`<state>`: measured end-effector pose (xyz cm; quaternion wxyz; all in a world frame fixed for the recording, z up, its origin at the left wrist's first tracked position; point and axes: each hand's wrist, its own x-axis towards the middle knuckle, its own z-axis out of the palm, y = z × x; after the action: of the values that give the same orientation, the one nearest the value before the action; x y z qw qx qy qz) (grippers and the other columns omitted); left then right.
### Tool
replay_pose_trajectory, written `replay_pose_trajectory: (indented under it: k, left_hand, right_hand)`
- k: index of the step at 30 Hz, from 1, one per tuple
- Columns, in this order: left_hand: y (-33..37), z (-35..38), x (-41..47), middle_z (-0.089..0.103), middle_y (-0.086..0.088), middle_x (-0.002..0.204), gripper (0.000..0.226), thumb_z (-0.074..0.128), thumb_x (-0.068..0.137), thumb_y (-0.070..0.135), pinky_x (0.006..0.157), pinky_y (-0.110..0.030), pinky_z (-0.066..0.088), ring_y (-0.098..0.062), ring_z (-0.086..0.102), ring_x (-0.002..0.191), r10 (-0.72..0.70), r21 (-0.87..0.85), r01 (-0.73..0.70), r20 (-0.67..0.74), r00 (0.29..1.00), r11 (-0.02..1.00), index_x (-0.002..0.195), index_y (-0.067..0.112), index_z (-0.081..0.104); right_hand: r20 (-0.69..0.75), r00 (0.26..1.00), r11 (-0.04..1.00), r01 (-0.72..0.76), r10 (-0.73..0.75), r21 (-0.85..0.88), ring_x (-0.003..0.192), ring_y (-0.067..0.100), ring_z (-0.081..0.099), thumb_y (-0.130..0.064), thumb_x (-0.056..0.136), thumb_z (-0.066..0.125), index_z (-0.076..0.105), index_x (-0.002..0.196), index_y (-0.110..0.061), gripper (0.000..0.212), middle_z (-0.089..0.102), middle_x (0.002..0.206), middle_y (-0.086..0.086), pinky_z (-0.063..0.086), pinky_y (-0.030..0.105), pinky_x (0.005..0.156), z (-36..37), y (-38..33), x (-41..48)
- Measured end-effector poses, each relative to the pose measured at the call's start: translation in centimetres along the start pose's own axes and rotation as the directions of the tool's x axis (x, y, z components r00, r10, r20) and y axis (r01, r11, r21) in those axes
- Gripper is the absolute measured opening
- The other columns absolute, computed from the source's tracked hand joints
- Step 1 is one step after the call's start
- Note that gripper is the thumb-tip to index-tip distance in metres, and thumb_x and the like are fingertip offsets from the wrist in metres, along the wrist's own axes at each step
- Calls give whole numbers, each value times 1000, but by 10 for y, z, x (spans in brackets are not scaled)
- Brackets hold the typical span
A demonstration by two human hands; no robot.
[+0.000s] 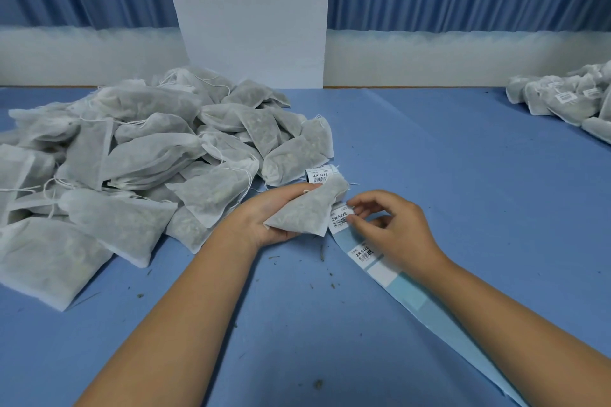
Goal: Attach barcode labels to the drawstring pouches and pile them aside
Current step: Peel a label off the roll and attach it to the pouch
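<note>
Left hand (264,218) grips pouch (307,211) mid-table, fingers curled under. Right hand (393,225) pinches label (340,218) at 3 o'clock of pouch, atop backing strip (396,284). Pouch likely light, floppy: support belly. Labelled pile (568,96) at 2 o'clock.

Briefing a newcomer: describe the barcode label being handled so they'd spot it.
Right of the big pouch heap, the left hand holds one pouch. The label sits just right of that pouch, the only one pinched by the right hand; the other labels lie untouched.
</note>
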<state>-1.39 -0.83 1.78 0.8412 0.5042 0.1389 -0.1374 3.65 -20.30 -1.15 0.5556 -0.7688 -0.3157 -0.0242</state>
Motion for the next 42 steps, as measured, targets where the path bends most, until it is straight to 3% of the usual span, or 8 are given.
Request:
replay_pose_trajectory:
  k: [7,11,16,22,28,33,38,42]
  left_hand:
    - [-2,-1,0,63,5,67,29,61,90,14,57,-18,51,-5,61,59,5,60,-6,21,1000,998,66,18,76]
    - [0,-4,-1,70,3,71,35,56,96,12,56,-19,53,-6,68,62,-7,14,6,24,1000,1000,70,16,79]
    - [3,-6,-5,75,-4,88,14,64,92,16,68,-22,58,-14,72,75,36,119,-31,-39,999,992,92,10,76]
    - [12,-1,-13,78,-1,95,8,74,87,28,68,-21,59,-9,73,80,222,508,-144,-97,970,850,88,21,80]
    - [7,7,-10,77,-3,102,14,74,88,29,75,-23,57,-15,73,91,313,572,-263,10,950,777,100,23,77]
    - [10,0,-13,75,-7,110,33,79,80,28,84,-28,58,-21,72,101,238,551,-235,67,969,800,110,14,73]
    - [11,-5,-9,77,-5,102,11,76,87,19,73,-24,58,-17,74,92,262,525,-225,3,965,821,98,18,77]
    - [10,-6,-5,77,-6,105,24,77,85,17,90,-36,58,-23,73,100,302,511,-225,-73,950,830,109,12,74]
  right_hand:
    - [103,994,992,38,-26,-124,80,6,55,-7,89,67,65,81,-24,19,55,95,-10,43,14,72,-2,0,2]
    - [200,980,1000,18,-21,13,88,10,55,-1,90,62,62,81,-19,20,54,99,-5,44,19,79,-9,-3,-3]
    - [-51,986,943,-134,157,304,89,8,59,-6,87,61,63,65,-26,29,63,85,-12,47,25,88,-19,-8,3]
    - [-84,965,925,-211,249,316,79,1,59,-19,90,67,69,92,-33,14,66,90,-16,50,20,74,-24,-20,20]
    - [62,984,938,-175,164,298,70,3,64,-20,86,74,51,131,-38,54,76,86,-3,49,14,62,-8,-38,42]
    - [-44,975,879,-175,217,443,80,9,71,-18,86,74,56,127,-33,48,76,86,-1,54,17,67,-1,-36,52]
    - [-113,966,868,-153,232,473,83,3,66,-26,86,74,65,111,-38,29,70,81,-13,54,23,72,9,-30,51]
    - [-195,951,854,-111,239,508,71,1,57,-22,84,75,69,103,-32,22,59,74,-15,49,16,65,11,-28,45]
